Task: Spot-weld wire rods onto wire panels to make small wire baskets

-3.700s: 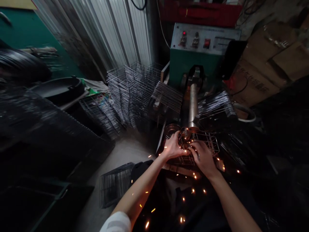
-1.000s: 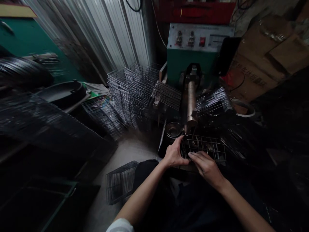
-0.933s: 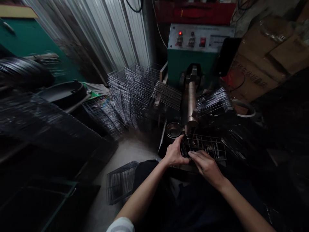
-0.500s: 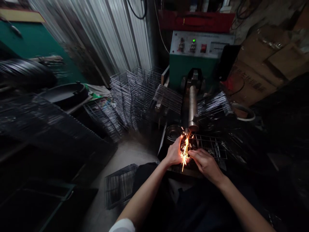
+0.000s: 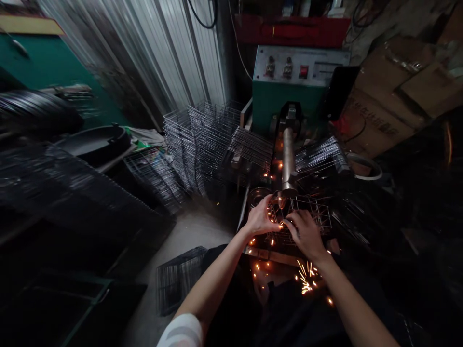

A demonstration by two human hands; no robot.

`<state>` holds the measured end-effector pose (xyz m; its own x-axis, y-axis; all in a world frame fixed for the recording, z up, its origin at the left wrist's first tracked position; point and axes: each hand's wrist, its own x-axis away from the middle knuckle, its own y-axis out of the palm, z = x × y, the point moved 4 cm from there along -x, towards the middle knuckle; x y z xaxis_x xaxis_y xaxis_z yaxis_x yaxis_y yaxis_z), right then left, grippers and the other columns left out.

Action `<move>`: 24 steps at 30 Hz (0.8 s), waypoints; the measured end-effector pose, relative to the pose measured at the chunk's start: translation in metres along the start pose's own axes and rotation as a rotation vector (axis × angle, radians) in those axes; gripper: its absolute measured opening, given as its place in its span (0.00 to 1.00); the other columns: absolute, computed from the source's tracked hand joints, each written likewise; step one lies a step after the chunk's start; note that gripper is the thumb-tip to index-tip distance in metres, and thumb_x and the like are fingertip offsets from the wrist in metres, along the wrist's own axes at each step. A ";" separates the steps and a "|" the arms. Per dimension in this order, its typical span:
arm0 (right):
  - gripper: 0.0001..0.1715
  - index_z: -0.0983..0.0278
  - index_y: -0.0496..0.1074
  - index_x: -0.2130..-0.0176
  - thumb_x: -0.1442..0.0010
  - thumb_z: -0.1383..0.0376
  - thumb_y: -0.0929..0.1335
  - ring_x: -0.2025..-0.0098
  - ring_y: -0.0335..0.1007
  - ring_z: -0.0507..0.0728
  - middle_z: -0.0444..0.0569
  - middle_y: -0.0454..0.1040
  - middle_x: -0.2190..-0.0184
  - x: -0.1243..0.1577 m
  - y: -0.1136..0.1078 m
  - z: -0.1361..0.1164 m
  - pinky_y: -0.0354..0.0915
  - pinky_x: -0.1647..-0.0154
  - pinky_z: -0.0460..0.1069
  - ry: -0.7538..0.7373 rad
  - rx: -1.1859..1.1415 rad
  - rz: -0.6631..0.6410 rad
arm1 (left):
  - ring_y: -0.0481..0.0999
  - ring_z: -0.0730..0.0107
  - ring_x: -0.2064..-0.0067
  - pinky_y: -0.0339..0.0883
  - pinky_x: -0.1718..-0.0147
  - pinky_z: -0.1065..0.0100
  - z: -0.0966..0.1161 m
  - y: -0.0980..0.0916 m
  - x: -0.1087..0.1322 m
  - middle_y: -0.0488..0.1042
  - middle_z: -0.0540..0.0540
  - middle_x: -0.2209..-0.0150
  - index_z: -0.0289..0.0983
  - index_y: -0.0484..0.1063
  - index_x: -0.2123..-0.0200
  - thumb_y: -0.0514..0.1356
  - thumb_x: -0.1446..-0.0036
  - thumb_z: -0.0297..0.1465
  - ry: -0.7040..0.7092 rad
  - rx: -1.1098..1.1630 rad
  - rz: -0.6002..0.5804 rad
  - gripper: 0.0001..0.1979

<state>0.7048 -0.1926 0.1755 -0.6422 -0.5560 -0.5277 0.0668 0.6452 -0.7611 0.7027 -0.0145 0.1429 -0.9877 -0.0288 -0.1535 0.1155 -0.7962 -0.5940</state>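
Just under the spot welder's round electrode arm (image 5: 288,159), a wire grid (image 5: 320,212) extends to the right, past my hands. On its left side my left hand (image 5: 261,218) grips it with thumb and fingers closed. Opposite it my right hand (image 5: 306,232) is also closed on the grid, fingers curled near the electrode tip. The fingers partly hide the place where the wires meet the tip. Glowing sparks (image 5: 306,279) are scattered below my hands and over my lap.
Behind the arm stands the green welder housing (image 5: 289,108) with its switch panel. Stacked wire racks (image 5: 186,144) are at the left, more wire pieces (image 5: 321,154) at the right. A further wire stack (image 5: 179,279) rests on the floor. Cardboard boxes (image 5: 387,115) are at the back right.
The bright spark burst at the electrode has broken into scattered sparks lower down. The green panel light has gone dark. My right hand and the grid have shifted slightly, and the grid's angle differs.
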 end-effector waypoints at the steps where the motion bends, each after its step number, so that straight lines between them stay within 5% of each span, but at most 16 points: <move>1: 0.06 0.60 0.70 0.62 0.31 0.66 0.64 0.59 0.68 0.60 0.50 0.73 0.64 0.000 -0.001 -0.001 0.65 0.55 0.55 0.004 -0.004 0.003 | 0.73 0.49 0.43 0.68 0.45 0.52 0.000 -0.001 0.000 0.69 0.44 0.40 0.45 0.54 0.35 0.73 0.65 0.37 -0.007 0.000 0.005 0.53; 13: 0.08 0.61 0.71 0.64 0.32 0.64 0.64 0.59 0.66 0.62 0.51 0.72 0.65 -0.025 0.003 0.022 0.64 0.57 0.56 0.048 0.116 -0.006 | 0.72 0.47 0.41 0.66 0.43 0.52 -0.015 -0.012 -0.041 0.71 0.44 0.40 0.45 0.56 0.35 0.74 0.67 0.41 -0.028 0.005 -0.092 0.55; 24: 0.12 0.61 0.71 0.67 0.32 0.62 0.65 0.61 0.68 0.61 0.50 0.72 0.67 -0.024 -0.001 0.023 0.65 0.57 0.55 0.027 0.045 0.007 | 0.66 0.48 0.36 0.61 0.38 0.52 -0.029 -0.013 -0.041 0.65 0.41 0.35 0.45 0.50 0.32 0.75 0.64 0.43 0.108 0.078 -0.085 0.58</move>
<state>0.7381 -0.1920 0.1808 -0.6622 -0.5366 -0.5231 0.1054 0.6244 -0.7740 0.7453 0.0147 0.1336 -0.9760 0.1027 -0.1919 0.0192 -0.8378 -0.5457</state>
